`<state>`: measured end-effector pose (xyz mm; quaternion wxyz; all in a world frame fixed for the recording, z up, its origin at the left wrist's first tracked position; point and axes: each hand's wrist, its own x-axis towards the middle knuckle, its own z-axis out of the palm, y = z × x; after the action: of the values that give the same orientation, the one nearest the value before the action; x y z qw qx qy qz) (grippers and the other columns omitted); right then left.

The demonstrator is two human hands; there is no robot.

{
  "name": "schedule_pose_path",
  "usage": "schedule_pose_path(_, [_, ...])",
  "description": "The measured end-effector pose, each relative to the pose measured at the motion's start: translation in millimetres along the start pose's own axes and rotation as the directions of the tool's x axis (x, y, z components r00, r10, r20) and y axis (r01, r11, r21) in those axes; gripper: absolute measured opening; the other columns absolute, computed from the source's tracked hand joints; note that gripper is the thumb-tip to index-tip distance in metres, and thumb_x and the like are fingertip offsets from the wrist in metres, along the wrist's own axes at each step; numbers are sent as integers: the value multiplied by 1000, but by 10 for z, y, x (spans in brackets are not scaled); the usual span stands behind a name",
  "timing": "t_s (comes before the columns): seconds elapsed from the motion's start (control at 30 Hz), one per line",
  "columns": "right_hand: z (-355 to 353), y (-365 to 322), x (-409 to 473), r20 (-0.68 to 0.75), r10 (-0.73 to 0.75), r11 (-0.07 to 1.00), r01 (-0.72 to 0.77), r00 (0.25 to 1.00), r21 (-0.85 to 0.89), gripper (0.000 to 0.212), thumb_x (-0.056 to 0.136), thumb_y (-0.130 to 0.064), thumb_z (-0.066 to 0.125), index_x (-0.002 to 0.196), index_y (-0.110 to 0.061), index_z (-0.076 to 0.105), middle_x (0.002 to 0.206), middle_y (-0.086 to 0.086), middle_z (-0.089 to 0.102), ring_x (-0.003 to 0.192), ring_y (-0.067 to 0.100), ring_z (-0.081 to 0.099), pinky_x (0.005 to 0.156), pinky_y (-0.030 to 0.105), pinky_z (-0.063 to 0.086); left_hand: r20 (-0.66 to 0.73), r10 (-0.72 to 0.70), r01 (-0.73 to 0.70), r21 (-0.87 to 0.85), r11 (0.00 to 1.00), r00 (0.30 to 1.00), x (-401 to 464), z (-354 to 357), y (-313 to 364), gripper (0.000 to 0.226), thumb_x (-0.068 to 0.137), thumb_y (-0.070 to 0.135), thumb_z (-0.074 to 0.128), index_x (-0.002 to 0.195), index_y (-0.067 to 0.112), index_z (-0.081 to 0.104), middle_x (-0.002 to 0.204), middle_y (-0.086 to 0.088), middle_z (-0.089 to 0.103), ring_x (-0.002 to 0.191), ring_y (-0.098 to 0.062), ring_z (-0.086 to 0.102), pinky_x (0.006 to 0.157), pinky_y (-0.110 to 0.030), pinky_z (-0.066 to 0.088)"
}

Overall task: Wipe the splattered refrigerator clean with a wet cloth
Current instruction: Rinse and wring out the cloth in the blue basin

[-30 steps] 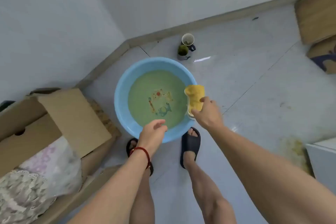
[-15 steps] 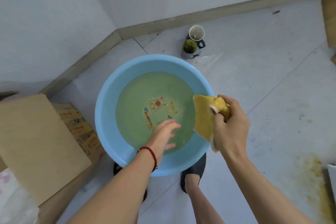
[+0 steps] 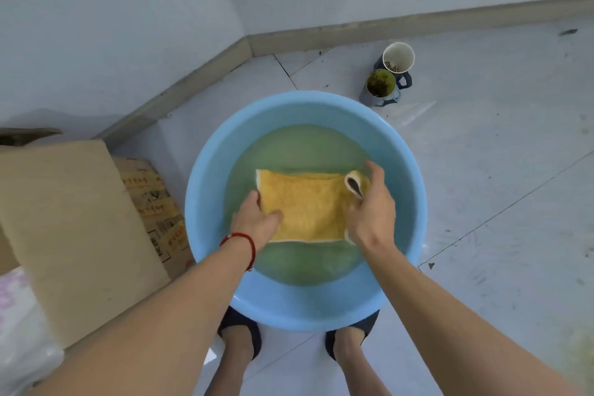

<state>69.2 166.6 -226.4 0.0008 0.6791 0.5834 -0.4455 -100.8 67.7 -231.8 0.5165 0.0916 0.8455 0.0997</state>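
A yellow cloth [image 3: 308, 204] lies spread flat on the greenish water inside a light-blue basin [image 3: 209, 170] on the floor. My left hand [image 3: 257, 219], with a red string on its wrist, holds the cloth's left edge, thumb on top. My right hand [image 3: 369, 209] grips the right edge, where a corner is curled up and shows its white underside. The refrigerator is out of view.
Two cups [image 3: 389, 74], one with green stuff inside, stand on the tiled floor behind the basin. An open cardboard box [image 3: 74, 228] sits at left against the wall. My feet in dark slippers [image 3: 241, 331] are just below the basin. A yellow-green smear [image 3: 581, 360] marks the floor at lower right.
The cloth was bunched in my right hand over the basin's rim; it is now spread out on the water with both hands holding it. The view has moved closer to the basin.
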Motion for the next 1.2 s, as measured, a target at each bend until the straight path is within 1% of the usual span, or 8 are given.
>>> schedule_pose_path(0.1, [358, 154, 68, -129, -18, 939, -28, 991, -342, 62, 95, -11, 49, 150, -38, 36, 152, 5, 38, 129, 36, 38, 94, 52, 44, -87, -21, 52, 367, 929, 996, 10, 107, 37, 53, 87, 37, 60, 134, 29, 37, 123, -8, 60, 116, -37, 59, 101, -45, 44])
schedule_pose_path(0.23, [783, 172, -4, 35, 67, 987, -61, 997, -145, 48, 103, -48, 41, 151, -42, 37, 159, 3, 19, 130, 34, 33, 107, 53, 35, 53, -46, 60, -302, 952, 998, 131, 418, 140, 62, 77, 81, 40, 136, 62, 32, 136, 2, 56, 118, -34, 58, 100, -57, 49])
schedule_pose_path(0.43, [863, -133, 103, 17, 75, 929, -76, 997, 362, 44, 99, -55, 57, 76, -17, 53, 82, 6, 63, 83, 27, 55, 83, 43, 50, 141, -119, 176, -527, 832, 983, 440, 697, 208, 52, 85, 68, 52, 104, 22, 68, 109, -9, 75, 104, -35, 72, 94, -52, 58])
schedule_pose_path(0.57, [781, -70, 315, -1, -240, 917, 226, 971, -328, 49, 97, -65, 51, 94, -17, 64, 97, 12, 68, 86, 37, 66, 66, 39, 44, 18, -41, 45, -417, 908, 999, 323, 643, 142, 26, 101, 34, 55, 100, 13, 70, 88, -10, 73, 79, -33, 72, 71, -47, 61])
schedule_pose_path(0.7, [755, 132, 412, -64, -409, 750, 295, 910, -593, 49, 92, -62, 49, 114, -19, 59, 110, 13, 52, 99, 36, 54, 73, 44, 45, -67, -146, 91, -514, 853, 987, 288, 363, 37, 57, 100, 26, 58, 148, 49, 37, 132, 9, 54, 113, -31, 63, 77, -55, 63])
schedule_pose_path(0.83, [903, 83, 216, -34, -23, 975, 15, 999, -220, 49, 96, -62, 49, 139, -40, 51, 139, 8, 36, 118, 38, 43, 96, 52, 45, 311, -262, 401, -582, 707, 914, 364, 331, 53, 73, 81, 87, 48, 145, 52, 41, 144, 11, 45, 127, -29, 53, 71, -60, 61])
schedule_pose_path(1.0, [1111, -279, -8, 133, 21, 913, -74, 991, 402, 16, 100, -40, 59, 99, -26, 67, 95, -3, 66, 91, 18, 62, 83, 35, 50, 186, -254, 313, -647, 695, 949, 687, 564, 5, 69, 77, 81, 43, 105, 25, 71, 107, -6, 74, 96, -28, 71, 92, -49, 58])
schedule_pose_path(1.2, [854, -318, 163, 87, -84, 996, 85, 993, -16, 48, 102, -53, 53, 75, -15, 59, 73, 7, 64, 74, 34, 59, 66, 35, 39, 41, -230, 222, -471, 854, 972, 415, 479, 196, 51, 96, 52, 52, 103, 7, 75, 104, -16, 76, 99, -35, 72, 92, -46, 58])
